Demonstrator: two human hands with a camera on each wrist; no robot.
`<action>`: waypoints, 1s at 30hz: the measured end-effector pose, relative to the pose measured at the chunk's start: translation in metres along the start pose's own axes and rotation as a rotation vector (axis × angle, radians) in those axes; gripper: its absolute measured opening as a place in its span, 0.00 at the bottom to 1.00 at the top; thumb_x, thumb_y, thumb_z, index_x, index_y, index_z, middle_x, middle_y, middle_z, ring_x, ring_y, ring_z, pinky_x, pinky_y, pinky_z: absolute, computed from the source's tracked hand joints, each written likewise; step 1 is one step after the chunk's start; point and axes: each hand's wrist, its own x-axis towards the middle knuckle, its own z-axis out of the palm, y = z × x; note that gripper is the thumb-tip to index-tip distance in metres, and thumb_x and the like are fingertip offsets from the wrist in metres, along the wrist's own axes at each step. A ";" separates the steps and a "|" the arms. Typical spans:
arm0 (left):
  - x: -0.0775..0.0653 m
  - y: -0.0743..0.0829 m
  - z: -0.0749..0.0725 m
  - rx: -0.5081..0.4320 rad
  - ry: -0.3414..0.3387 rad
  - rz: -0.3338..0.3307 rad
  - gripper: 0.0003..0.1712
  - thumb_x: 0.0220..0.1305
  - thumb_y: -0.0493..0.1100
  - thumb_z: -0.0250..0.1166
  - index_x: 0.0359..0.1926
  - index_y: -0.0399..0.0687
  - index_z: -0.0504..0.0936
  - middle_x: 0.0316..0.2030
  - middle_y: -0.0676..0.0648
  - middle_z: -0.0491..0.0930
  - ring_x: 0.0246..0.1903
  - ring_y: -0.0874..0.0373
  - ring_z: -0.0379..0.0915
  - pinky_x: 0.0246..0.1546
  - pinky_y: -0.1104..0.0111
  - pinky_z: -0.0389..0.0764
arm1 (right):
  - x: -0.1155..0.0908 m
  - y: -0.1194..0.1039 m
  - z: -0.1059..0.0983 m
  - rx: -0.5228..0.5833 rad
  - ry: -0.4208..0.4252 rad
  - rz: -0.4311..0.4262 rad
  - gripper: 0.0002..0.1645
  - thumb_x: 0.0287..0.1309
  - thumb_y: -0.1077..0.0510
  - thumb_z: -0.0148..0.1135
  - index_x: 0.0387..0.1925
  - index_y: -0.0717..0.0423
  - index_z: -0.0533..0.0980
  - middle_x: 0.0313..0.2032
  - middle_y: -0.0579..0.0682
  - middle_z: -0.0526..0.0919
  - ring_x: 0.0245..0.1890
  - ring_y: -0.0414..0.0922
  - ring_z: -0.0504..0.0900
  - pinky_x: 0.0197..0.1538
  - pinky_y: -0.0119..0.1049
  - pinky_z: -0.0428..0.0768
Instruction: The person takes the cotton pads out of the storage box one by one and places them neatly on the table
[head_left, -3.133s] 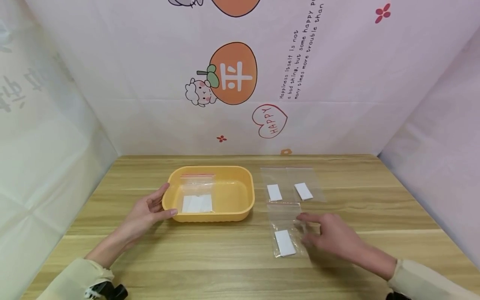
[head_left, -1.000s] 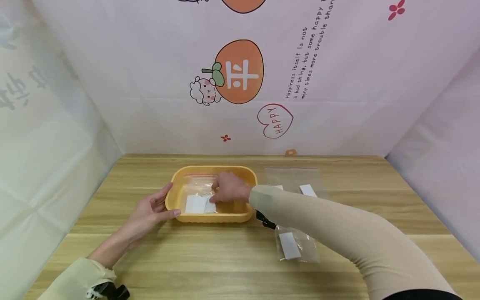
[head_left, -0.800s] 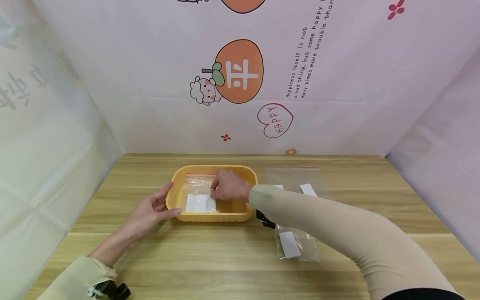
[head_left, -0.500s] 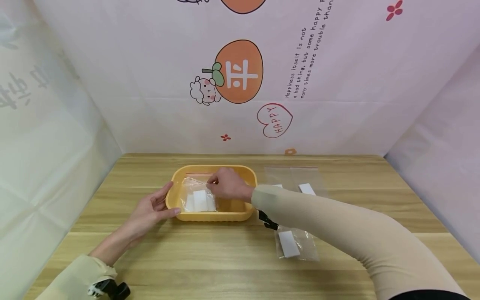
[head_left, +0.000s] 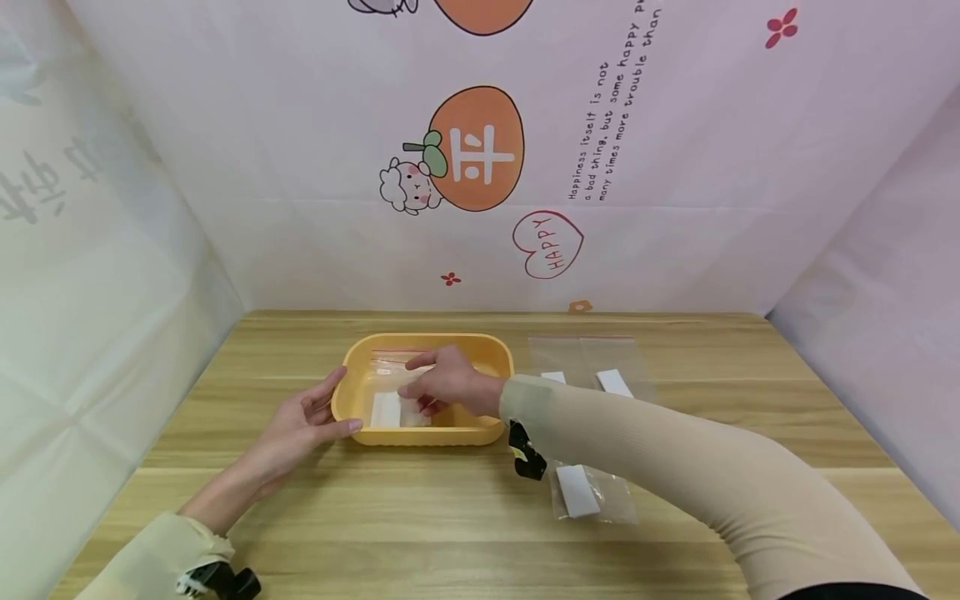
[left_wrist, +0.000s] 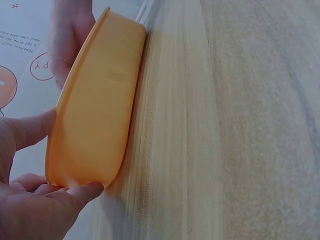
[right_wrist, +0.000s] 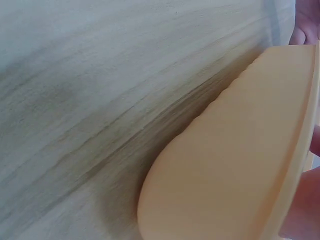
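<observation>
A yellow plastic basket (head_left: 487, 435) stands on the table. My left hand (head_left: 300, 421) grips its left end, thumb at the front and fingers behind; the left wrist view shows that hand (left_wrist: 40, 205) around the basket's end (left_wrist: 100, 100). Inside lies a clear zip bag (head_left: 386, 367) with white rectangular pieces (head_left: 386, 408). Over the bag's right side is my right hand (head_left: 453, 383), index finger and thumb apart, covering part of the pieces. The basket's outer wall (right_wrist: 225, 150) fills much of the right wrist view, hiding most of the right hand (right_wrist: 305, 205).
Right of the basket, two zip bags (head_left: 641, 362) with white pieces (head_left: 615, 382) lie side by side, partly behind the right sleeve (head_left: 637, 425). Another zip bag (head_left: 618, 500) with a white piece (head_left: 577, 492) lies nearer. A printed cloth (head_left: 337, 250) hangs behind the table.
My right hand has moved from the near bag on the table into the basket. It pinched and raised the bag there half a second ago; now the bag lies flatter and the fingers have parted.
</observation>
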 end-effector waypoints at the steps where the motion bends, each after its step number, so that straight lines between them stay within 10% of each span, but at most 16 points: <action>1: 0.000 0.000 0.000 -0.005 -0.002 0.003 0.54 0.70 0.36 0.71 0.83 0.35 0.44 0.82 0.33 0.42 0.77 0.37 0.51 0.60 0.75 0.74 | 0.000 0.000 0.000 -0.004 -0.007 -0.004 0.30 0.60 0.69 0.74 0.64 0.68 0.77 0.24 0.56 0.84 0.19 0.45 0.79 0.27 0.34 0.85; 20: -0.001 -0.001 0.001 0.007 0.011 0.013 0.54 0.70 0.36 0.71 0.84 0.37 0.45 0.81 0.32 0.44 0.76 0.37 0.53 0.58 0.76 0.74 | -0.024 -0.039 -0.027 -0.240 -0.129 -0.124 0.45 0.59 0.72 0.74 0.76 0.64 0.67 0.73 0.59 0.71 0.21 0.42 0.85 0.34 0.38 0.89; 30: -0.001 -0.002 0.000 -0.010 0.003 0.023 0.55 0.70 0.36 0.72 0.84 0.36 0.44 0.81 0.32 0.45 0.76 0.37 0.53 0.58 0.78 0.74 | -0.053 -0.060 -0.064 -0.285 -0.105 -0.148 0.46 0.59 0.70 0.76 0.77 0.58 0.68 0.74 0.56 0.71 0.24 0.45 0.86 0.37 0.41 0.90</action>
